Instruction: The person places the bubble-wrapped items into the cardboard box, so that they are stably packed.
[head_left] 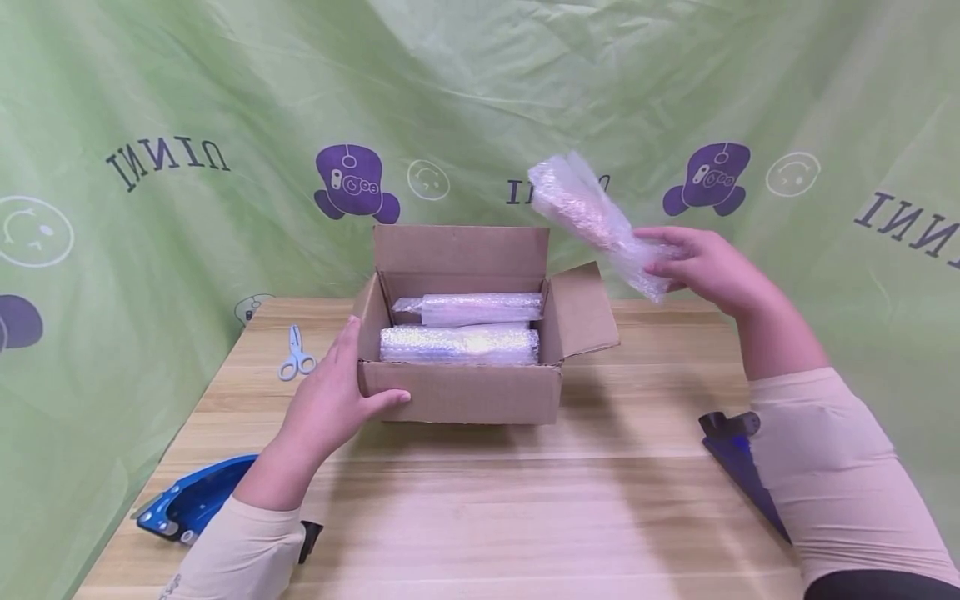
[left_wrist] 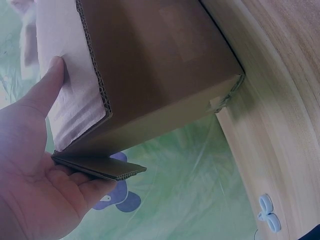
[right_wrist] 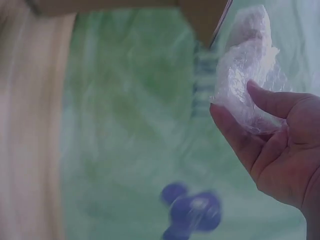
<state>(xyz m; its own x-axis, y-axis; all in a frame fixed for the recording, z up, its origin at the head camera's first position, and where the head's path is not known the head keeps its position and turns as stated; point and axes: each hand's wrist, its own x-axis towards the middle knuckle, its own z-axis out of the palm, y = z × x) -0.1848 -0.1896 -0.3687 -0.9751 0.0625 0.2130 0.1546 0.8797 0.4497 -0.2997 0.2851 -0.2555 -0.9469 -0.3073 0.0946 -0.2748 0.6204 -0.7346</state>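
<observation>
In the head view, an open cardboard box point(head_left: 459, 395) stands on the wooden table with several bubble-wrapped bundles point(head_left: 459, 343) lying side by side in it. My left hand point(head_left: 330, 396) grips the box's near left corner. The left wrist view shows the thumb lying on one folded-down flap point(left_wrist: 75, 105) and the fingers against a smaller flap point(left_wrist: 100, 167). Up and to the right of the box, my right hand point(head_left: 701, 267) pinches one end of another bubble-wrapped bundle point(head_left: 581, 208), which slants up to the left. What the wrap covers is blurred.
Light blue scissors point(head_left: 296, 354) lie left of the box. A blue tool-like object point(head_left: 198, 496) is partly behind the left forearm, and a dark blue one point(head_left: 742, 475) is beside the right sleeve. The box's right flap point(head_left: 585, 308) sticks outward. A green printed curtain point(head_left: 480, 100) hangs behind the table.
</observation>
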